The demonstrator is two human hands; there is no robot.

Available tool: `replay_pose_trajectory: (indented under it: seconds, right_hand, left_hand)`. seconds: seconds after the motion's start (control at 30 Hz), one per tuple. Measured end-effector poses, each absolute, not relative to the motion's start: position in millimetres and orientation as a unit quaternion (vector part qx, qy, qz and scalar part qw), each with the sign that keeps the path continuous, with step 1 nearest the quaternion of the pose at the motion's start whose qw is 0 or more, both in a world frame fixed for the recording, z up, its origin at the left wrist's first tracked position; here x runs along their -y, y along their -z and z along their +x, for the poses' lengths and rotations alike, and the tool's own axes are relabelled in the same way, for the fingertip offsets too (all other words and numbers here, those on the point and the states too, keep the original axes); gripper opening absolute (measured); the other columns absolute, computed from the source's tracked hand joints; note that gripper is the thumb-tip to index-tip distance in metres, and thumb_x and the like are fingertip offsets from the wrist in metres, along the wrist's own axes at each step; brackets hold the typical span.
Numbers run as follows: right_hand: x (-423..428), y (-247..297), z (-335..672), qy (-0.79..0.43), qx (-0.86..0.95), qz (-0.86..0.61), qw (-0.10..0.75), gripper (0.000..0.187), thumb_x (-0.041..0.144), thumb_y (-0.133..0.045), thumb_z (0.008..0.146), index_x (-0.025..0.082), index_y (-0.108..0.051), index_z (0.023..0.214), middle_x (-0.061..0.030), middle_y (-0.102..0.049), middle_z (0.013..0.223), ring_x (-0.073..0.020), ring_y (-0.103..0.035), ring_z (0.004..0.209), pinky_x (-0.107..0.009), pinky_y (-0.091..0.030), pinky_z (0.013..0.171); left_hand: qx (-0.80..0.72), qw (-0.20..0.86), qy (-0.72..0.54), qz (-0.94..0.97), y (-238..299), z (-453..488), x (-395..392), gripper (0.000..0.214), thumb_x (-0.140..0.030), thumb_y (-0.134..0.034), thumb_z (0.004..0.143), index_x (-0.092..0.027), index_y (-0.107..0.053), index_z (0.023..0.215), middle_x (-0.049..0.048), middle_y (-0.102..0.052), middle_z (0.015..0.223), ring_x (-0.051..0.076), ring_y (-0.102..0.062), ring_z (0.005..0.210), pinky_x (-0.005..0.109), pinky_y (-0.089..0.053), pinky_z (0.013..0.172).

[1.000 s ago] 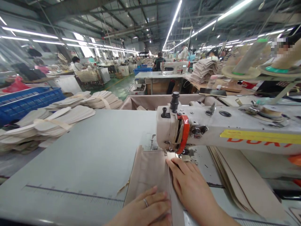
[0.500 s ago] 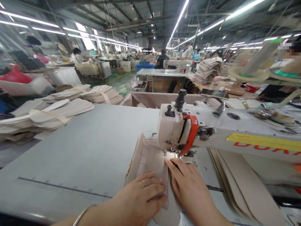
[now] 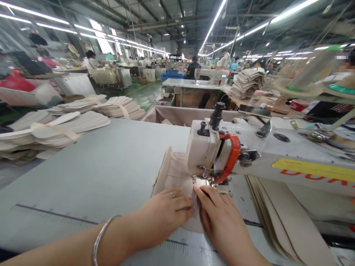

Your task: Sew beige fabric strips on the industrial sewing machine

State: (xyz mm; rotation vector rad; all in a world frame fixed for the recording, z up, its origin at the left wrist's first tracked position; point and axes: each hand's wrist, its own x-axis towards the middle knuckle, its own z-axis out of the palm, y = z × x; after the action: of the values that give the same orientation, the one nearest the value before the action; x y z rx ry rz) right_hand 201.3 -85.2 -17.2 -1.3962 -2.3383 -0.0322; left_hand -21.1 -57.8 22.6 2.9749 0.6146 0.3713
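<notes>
A beige fabric piece (image 3: pixel 179 171) lies under the needle area of a white sewing machine (image 3: pixel 203 147) with an orange guard (image 3: pixel 231 157). My left hand (image 3: pixel 166 210), wearing a ring and a bracelet, rests on the near part of the fabric with its fingers laid flat. Close by the presser foot, my right hand (image 3: pixel 222 218) holds the right edge of the fabric between bent fingers; its thumb is mostly hidden. A metal-looking trim (image 3: pixel 155 181) shows along the fabric's left edge.
Stacked beige panels (image 3: pixel 280 207) lie right of my right hand, under the machine arm. Tied bundles of cut pieces (image 3: pixel 69 129) sit beyond the table's (image 3: pixel 111 166) left edge. A fabric-lined bin (image 3: pixel 177 112) stands behind the table. People work farther back.
The fabric has moved forward, away from me, under the machine. My left hand has gone forward with it, its fingers closer together. My right hand stays near the presser foot.
</notes>
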Motion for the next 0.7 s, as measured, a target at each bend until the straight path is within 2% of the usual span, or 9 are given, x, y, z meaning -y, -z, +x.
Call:
replay_pose_trajectory:
  seconds: [0.23,0.7]
  right_hand:
    - [83.9,17.0,200.9,0.006,0.838,-0.503,0.212,0.045,0.013,-0.042,0.096,0.021,-0.047,0.140,-0.0077,-0.052,0.131,-0.0278,-0.050,0.107,-0.045,-0.042,0.090]
    - [83.7,17.5,202.0,0.020,0.839,-0.501,0.210,0.050,0.007,-0.041,0.092,0.019,-0.048,0.140,-0.0075,-0.052,0.133,-0.0280,-0.050,0.106,-0.045,-0.044,0.088]
  left_hand:
    - [-0.191,0.020,-0.117,0.974,-22.0,-17.0,39.0,0.026,-0.017,-0.048,0.097,-0.012,-0.059,0.121,0.0088,-0.067,0.116,0.020,-0.058,0.116,0.039,-0.040,0.111]
    - [-0.222,0.053,-0.157,0.961,-12.3,-13.3,4.1,0.022,-0.015,-0.051,0.096,-0.016,-0.063,0.114,0.0074,-0.066,0.117,0.018,-0.061,0.111,0.033,-0.049,0.102]
